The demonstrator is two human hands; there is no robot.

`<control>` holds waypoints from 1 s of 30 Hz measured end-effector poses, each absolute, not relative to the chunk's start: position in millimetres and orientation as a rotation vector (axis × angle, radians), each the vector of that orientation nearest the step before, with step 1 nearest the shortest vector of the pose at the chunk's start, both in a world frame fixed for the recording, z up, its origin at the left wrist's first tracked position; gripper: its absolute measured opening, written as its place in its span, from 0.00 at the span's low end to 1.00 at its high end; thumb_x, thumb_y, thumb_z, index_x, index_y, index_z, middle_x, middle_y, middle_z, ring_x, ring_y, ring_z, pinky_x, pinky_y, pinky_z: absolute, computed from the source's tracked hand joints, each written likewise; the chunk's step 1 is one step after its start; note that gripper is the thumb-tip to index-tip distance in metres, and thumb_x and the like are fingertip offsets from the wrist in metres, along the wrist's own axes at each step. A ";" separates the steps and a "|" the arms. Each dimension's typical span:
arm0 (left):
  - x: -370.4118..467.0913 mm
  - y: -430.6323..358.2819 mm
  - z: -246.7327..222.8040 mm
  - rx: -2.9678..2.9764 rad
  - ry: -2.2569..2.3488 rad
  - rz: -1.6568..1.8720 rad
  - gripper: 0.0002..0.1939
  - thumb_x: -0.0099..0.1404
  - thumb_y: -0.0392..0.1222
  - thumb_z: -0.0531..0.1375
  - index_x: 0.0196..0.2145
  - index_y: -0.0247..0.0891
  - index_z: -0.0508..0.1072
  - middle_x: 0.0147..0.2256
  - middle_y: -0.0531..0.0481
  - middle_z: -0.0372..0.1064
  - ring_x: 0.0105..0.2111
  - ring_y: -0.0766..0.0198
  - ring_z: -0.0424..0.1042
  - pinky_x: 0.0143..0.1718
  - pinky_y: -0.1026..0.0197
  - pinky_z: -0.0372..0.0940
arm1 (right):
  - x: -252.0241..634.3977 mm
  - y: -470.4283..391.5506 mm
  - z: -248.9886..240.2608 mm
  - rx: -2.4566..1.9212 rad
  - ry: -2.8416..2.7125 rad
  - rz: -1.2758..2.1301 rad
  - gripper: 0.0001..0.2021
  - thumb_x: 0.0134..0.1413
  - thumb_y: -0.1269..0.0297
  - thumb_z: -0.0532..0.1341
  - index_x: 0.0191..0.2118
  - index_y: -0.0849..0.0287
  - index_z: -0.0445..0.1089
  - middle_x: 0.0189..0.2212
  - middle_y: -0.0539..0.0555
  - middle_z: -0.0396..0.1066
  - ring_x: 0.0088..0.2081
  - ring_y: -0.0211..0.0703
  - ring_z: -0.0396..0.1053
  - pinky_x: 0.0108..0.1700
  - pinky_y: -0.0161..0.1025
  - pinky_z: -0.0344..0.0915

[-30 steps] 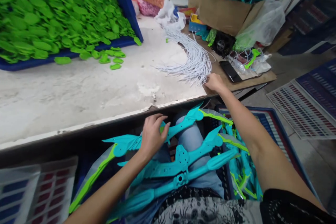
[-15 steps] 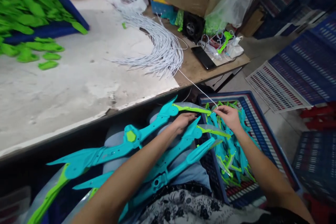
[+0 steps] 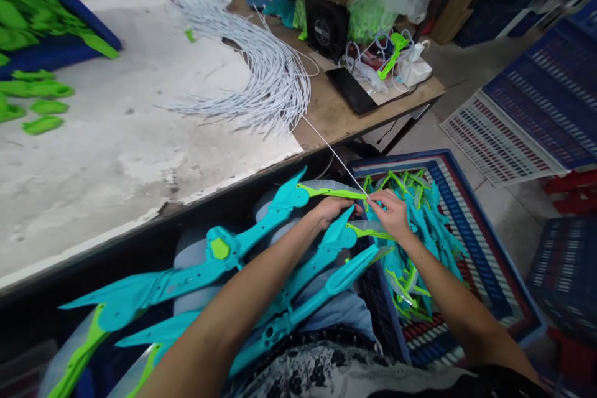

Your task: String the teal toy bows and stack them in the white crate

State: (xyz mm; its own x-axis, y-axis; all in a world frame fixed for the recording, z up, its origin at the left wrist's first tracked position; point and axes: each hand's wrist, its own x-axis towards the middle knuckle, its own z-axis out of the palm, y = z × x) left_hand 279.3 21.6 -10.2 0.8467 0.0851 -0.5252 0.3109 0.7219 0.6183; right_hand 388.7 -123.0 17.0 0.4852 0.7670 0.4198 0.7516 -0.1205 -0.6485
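A turquoise plastic toy bow [image 3: 186, 270] with lime-green limbs lies across my lap. My left hand [image 3: 336, 209] is closed under its far green limb [image 3: 333, 192], fingers partly hidden, gripping near the tip. At that tip, my right hand [image 3: 389, 211] pinches the end of a white cord [image 3: 333, 152]. This cord runs taut from the tip back to a bundle of white cords [image 3: 275, 74] on the table. Nearer my body rest more toy bows [image 3: 326, 292], one passing just below my left hand.
At my right, a blue-rimmed crate [image 3: 485, 242] holds piled turquoise and green bows [image 3: 420, 224]. On the table [image 3: 116, 155] are green parts [image 3: 44, 124], a blue bin [image 3: 100, 31], a phone [image 3: 351, 90] and a black fan [image 3: 325, 28]. Stacked crates [image 3: 527, 99] stand further right.
My right hand has moved left with the cord, closer to my left hand at the limb's tip. The cord looks straighter. The whole view has shifted slightly.
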 end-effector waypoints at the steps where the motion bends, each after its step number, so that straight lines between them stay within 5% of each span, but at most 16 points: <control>1: 281.6 22.1 -9.9 0.778 0.532 -0.150 0.07 0.53 0.38 0.66 0.24 0.30 0.76 0.23 0.45 0.75 0.24 0.64 0.72 0.35 0.61 0.68 | 388.4 -123.3 15.1 -1.866 -1.277 0.004 0.05 0.56 0.64 0.61 0.31 0.56 0.74 0.32 0.53 0.75 0.37 0.44 0.70 0.43 0.43 0.67; 6: 294.9 20.7 -10.7 0.797 0.464 -0.235 0.12 0.49 0.43 0.70 0.21 0.31 0.75 0.20 0.46 0.73 0.23 0.64 0.72 0.34 0.61 0.67 | 390.0 -124.9 3.5 -1.883 -1.220 0.049 0.05 0.57 0.64 0.60 0.34 0.55 0.74 0.43 0.55 0.74 0.45 0.46 0.71 0.48 0.46 0.68; 12: 306.4 11.7 -12.4 0.768 0.481 -0.267 0.12 0.50 0.42 0.71 0.26 0.31 0.75 0.21 0.46 0.73 0.23 0.63 0.73 0.30 0.62 0.67 | 396.8 -125.6 2.2 -1.881 -1.270 0.089 0.05 0.58 0.64 0.59 0.35 0.55 0.72 0.42 0.55 0.75 0.45 0.45 0.72 0.48 0.46 0.68; 18: 296.2 10.2 -9.4 0.823 0.627 -0.081 0.07 0.50 0.37 0.68 0.25 0.32 0.74 0.26 0.46 0.75 0.29 0.61 0.74 0.38 0.58 0.68 | 395.8 -125.7 1.4 -1.987 -1.291 0.070 0.08 0.56 0.62 0.60 0.42 0.56 0.69 0.40 0.56 0.74 0.43 0.47 0.72 0.45 0.45 0.70; 25: 179.8 38.9 59.2 0.951 0.724 0.169 0.08 0.50 0.44 0.64 0.21 0.37 0.72 0.45 0.42 0.75 0.51 0.50 0.69 0.49 0.53 0.65 | 391.5 -129.1 11.3 -2.059 -1.204 0.140 0.26 0.55 0.60 0.60 0.59 0.55 0.57 0.42 0.55 0.75 0.41 0.44 0.73 0.45 0.43 0.71; 30: 86.7 72.7 104.8 0.828 0.896 0.536 0.10 0.46 0.43 0.65 0.16 0.40 0.67 0.41 0.44 0.77 0.52 0.47 0.68 0.44 0.51 0.69 | 391.9 -130.3 15.3 -2.075 -1.244 0.159 0.24 0.54 0.60 0.60 0.56 0.56 0.62 0.44 0.56 0.75 0.42 0.46 0.73 0.48 0.45 0.70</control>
